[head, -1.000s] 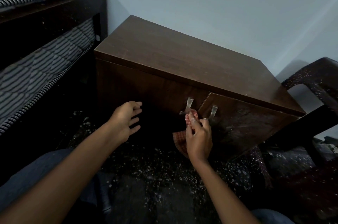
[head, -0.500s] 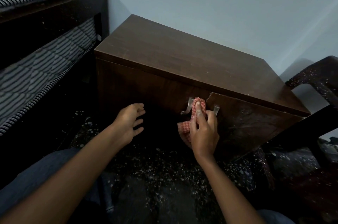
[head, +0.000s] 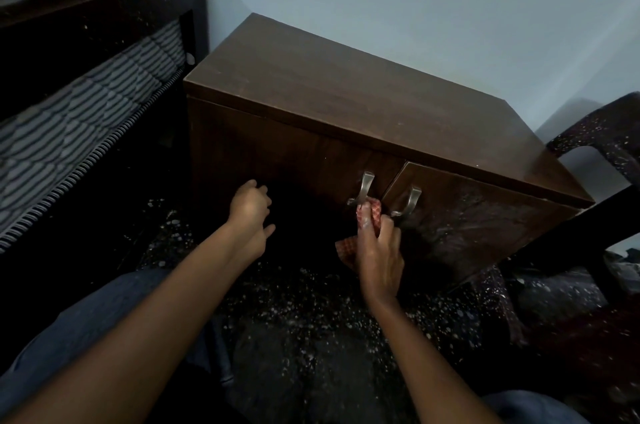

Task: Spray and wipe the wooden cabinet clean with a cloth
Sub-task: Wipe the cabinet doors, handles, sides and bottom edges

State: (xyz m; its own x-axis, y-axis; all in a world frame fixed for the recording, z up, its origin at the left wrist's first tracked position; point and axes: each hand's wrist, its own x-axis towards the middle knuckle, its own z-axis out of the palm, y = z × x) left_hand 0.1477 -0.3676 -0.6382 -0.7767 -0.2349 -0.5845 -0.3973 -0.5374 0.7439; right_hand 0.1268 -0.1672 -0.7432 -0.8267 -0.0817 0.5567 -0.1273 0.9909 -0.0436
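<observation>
1. Since half a second ago, the right hand has slid the cloth down to the foot of the left handle.
2. Its grip pinches the cloth against the front of the wooden cabinet.
3. The left hand hovers nearby, its grip loosely curled and holding nothing.

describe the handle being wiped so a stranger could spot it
Start at the brown wooden cabinet against the pale wall. Two curved metal handles sit at its front centre; take the left handle. Only it has the red checked cloth held at its lower end by the right hand.
</observation>
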